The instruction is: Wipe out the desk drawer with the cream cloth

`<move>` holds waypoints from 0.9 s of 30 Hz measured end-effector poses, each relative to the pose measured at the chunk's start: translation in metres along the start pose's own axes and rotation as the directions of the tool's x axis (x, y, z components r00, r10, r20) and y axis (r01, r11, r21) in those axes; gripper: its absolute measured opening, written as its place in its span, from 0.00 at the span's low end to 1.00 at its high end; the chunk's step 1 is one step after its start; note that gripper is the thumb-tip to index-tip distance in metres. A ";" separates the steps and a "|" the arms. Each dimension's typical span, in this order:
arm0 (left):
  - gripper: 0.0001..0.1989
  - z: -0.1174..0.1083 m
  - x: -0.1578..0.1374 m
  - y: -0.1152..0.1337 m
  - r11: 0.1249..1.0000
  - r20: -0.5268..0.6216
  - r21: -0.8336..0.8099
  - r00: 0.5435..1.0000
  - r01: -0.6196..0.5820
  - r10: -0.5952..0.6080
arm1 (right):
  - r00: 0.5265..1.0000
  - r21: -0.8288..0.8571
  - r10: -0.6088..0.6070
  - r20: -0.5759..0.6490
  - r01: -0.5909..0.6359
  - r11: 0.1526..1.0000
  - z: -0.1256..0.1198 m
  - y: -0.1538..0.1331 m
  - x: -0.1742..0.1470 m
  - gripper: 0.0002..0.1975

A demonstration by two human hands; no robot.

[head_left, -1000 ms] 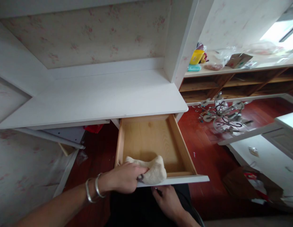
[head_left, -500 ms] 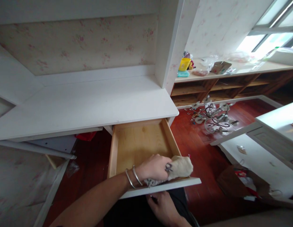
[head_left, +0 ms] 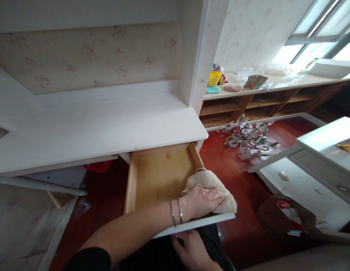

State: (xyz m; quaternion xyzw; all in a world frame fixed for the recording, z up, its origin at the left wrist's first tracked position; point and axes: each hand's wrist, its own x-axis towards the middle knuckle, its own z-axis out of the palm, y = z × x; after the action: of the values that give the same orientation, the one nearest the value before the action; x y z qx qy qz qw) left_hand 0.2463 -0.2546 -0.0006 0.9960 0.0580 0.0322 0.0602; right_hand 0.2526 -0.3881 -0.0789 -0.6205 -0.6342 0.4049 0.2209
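A wooden drawer (head_left: 158,177) stands pulled out from under the white desk top (head_left: 101,128). My left hand (head_left: 201,201), two bangles on its wrist, lies flat on a beige cloth (head_left: 204,178) and presses it onto the drawer's right wall near the front corner. The fingers point right, and the cloth hangs over the wall's edge. My right hand (head_left: 190,250) sits just below the drawer's white front panel (head_left: 192,225), fingers curled up under it. What it grips there is hidden.
A metal chandelier (head_left: 248,137) lies on the red wooden floor to the right. Behind it a low wooden shelf carries a yellow container (head_left: 213,78) and a cardboard box (head_left: 255,81). White furniture panels (head_left: 318,150) and a torn brown box (head_left: 276,214) stand at the right.
My left hand slid the cloth from the drawer's front left along the front edge to the right wall and flattened on it. The view shifted right; my right hand stayed under the front panel.
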 end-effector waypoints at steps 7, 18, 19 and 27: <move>0.24 0.020 0.005 -0.057 0.991 -0.086 0.030 0.988 0.128 -0.125 | 1.000 -0.017 0.025 0.015 -0.025 1.000 0.006 0.004 -0.001 0.14; 0.27 0.002 0.027 -0.157 0.851 -0.060 0.135 0.862 0.507 -0.504 | 0.994 -0.010 0.021 0.106 -0.020 1.000 0.001 0.010 0.003 0.14; 0.27 0.001 0.027 -0.151 0.857 -0.060 0.124 0.866 0.501 -0.497 | 0.994 -0.005 0.025 0.106 -0.025 1.000 0.001 0.010 0.004 0.14; 0.27 -0.010 0.020 -0.076 0.919 0.062 -0.116 0.926 0.378 -0.373 | 0.992 0.047 0.056 0.116 -0.062 0.997 -0.001 0.010 0.008 0.13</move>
State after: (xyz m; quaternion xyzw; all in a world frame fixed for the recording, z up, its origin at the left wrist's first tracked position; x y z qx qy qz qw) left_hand 0.2567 -0.1757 0.0008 0.9610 0.2446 0.0045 0.1289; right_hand 0.2588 -0.3807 -0.0883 -0.6088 -0.6169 0.4622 0.1878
